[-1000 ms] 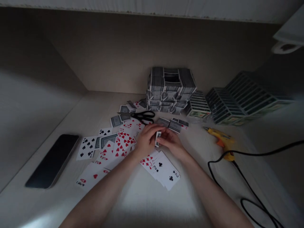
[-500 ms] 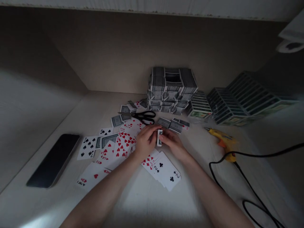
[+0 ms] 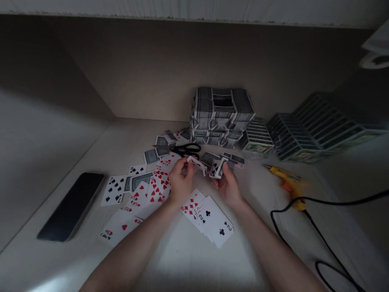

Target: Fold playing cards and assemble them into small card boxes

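Hands that were closed together around one narrow piece half a second ago have now parted, and each shows a folded card of its own. Left hand (image 3: 181, 178) pinches the left folded card (image 3: 197, 164) between thumb and fingers at its near end, its far end free and bent down. Right hand (image 3: 231, 187) is clamped on the right folded card (image 3: 215, 169), thumb over the patterned back, with black pips showing beside it. Both pieces are held up above the desk (image 3: 182, 255), in front of the card structure (image 3: 222, 115), near each other; whether they touch is hard to tell.

These look very light and thin, springy along the creases and probably a little slippery on the printed faces. They would likely crush or unfold under a hard squeeze, so a gentle fingertip grip on a flat panel or along a fold seems best, leaving the flaps free.

Scissors (image 3: 178, 149) lie just beyond the left hand, among loose cards. A two of clubs (image 3: 217, 222) lies face up nearer the person, between the forearms. Yellow glue gun (image 3: 288, 178) rests to the right, well apart from both hands.
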Tool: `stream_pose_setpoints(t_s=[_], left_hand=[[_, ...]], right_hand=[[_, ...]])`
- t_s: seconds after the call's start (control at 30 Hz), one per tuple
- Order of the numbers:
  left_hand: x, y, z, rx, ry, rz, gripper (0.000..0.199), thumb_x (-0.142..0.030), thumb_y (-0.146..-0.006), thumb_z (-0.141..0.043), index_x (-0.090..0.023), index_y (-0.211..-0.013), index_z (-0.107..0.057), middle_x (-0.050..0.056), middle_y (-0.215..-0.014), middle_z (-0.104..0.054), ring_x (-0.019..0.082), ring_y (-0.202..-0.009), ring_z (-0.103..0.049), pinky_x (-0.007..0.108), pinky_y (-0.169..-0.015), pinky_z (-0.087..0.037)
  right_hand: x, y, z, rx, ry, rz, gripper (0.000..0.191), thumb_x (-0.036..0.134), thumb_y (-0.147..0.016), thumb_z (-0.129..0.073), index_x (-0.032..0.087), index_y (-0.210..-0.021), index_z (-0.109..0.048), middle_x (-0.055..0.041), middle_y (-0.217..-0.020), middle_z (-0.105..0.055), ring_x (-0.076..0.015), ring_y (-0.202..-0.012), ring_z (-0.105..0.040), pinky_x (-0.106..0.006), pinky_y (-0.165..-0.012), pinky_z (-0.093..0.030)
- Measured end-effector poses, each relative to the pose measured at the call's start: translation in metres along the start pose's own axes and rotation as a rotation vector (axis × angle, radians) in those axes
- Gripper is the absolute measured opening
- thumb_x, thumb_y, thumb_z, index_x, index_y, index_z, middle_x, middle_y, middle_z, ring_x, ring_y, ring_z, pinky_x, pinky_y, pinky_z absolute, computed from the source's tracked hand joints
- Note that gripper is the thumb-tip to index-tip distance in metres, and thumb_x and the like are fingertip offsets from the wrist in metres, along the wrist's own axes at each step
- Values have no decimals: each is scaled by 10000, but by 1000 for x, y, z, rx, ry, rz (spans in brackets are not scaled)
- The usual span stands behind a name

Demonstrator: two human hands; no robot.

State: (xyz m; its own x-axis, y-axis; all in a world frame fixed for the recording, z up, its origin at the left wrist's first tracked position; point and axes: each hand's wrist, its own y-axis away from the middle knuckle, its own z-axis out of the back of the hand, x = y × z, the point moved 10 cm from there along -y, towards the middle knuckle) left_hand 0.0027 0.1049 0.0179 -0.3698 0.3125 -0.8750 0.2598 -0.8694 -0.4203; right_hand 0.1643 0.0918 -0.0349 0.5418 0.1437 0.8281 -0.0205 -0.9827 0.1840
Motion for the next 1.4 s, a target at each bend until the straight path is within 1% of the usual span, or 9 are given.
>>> stream_pose_setpoints(t_s=[0.23,0.47,0.67,0.83,0.93,1.03,1.13,1.23,1.4], left_hand=[[-1,0,-2,21,-27,11,178,-290,-791,-548,-159,-899,-602,29,-807,-640,112,-701,-590,228,-648,-476],[-21,9,-20,203,-74,-169,187,-265,-736,-605,-186,-895,-545,8,-799,-615,113,-702,-577,246,-674,-473],[-39,17,-37,438,-59,-299,203,-231,-699,-632,-196,-821,-474,77,-1083,-559,185,-1020,-534,345,-853,-448],[-44,21,-44,535,-93,-341,182,-244,-691,-644,-198,-761,-482,74,-1185,-533,199,-1101,-501,367,-900,-437],[-45,24,-46,549,-125,-376,190,-277,-672,-665,-200,-756,-513,72,-1154,-554,208,-1069,-521,373,-874,-453],[-45,25,-44,499,-138,-392,211,-302,-680,-660,-198,-817,-536,75,-1122,-575,214,-1055,-530,386,-886,-445],[-42,24,-40,447,-134,-376,443,-281,-670,-660,-198,-1070,-491,87,-1130,-576,220,-1051,-538,394,-890,-446],[-38,25,-43,464,-166,-354,647,-232,-671,-636,-207,-1260,-369,98,-1210,-530,225,-1094,-517,385,-913,-444],[-41,26,-44,483,-184,-399,605,-191,-678,-592,-222,-1250,-397,84,-1240,-504,228,-1158,-465,399,-975,-410]], right_hand=[[1,4,-6,49,-114,-19,358,547,-743,-551,197,-803,-594,-25,-638,-631,-158,-561,-570,-269,-486,-454],[5,-1,-4,50,-143,37,299,493,-736,-594,220,-857,-596,-31,-798,-658,-198,-714,-612,-324,-587,-506],[9,-3,5,-36,-39,114,272,493,-716,-608,247,-833,-611,-23,-904,-650,-218,-864,-586,-356,-728,-475],[12,-2,3,-20,43,160,195,433,-715,-634,260,-803,-618,2,-823,-635,-188,-796,-571,-325,-703,-448],[10,-2,6,-32,79,158,203,394,-699,-663,262,-848,-622,8,-810,-618,-168,-740,-554,-298,-658,-437],[8,-4,10,-62,100,150,233,386,-691,-673,265,-883,-618,10,-836,-618,-163,-731,-553,-295,-644,-433],[9,-4,10,-68,100,169,246,387,-690,-672,257,-893,-625,7,-855,-625,-164,-752,-561,-299,-671,-440],[10,-4,9,-67,91,163,255,372,-682,-680,255,-902,-626,6,-868,-633,-168,-773,-569,-306,-706,-447],[12,-4,2,-8,131,177,265,325,-692,-685,254,-941,-626,-5,-930,-639,-177,-869,-571,-322,-807,-433]])
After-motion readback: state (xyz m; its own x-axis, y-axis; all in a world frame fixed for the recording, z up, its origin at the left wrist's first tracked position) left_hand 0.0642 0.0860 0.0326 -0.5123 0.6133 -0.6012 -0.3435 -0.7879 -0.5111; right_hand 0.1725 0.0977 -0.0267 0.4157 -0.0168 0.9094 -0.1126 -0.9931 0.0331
